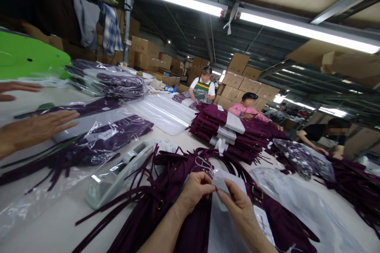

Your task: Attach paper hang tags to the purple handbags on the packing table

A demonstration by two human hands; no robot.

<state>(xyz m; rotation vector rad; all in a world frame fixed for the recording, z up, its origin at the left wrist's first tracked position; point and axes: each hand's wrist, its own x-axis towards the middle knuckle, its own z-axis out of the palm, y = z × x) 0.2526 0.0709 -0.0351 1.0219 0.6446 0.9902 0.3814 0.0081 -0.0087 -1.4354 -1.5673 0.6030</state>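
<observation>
A dark purple fringed piece [175,177] lies in front of me, with straps, brass rings and a buckle [257,193]. Over its middle runs a sheet of white paper [218,237]. My left hand [196,189] is closed in a pinch above it; what the fingertips hold is too small to make out. Close beside it, my right hand [239,201] pinches a pale tag [220,179], thumb against forefinger. A thin white string [203,162] loops just above my fingertips. Another white tag [263,221] lies on the purple material by my right wrist.
A co-worker's hand [38,130] rests over a bagged purple piece [118,134] at left. A clear plastic tape dispenser [109,185] stands nearby. Beyond are a purple stack [228,126], wrapped bundles [107,78] and plastic bags [299,201]. Several people work farther back among cartons [234,80].
</observation>
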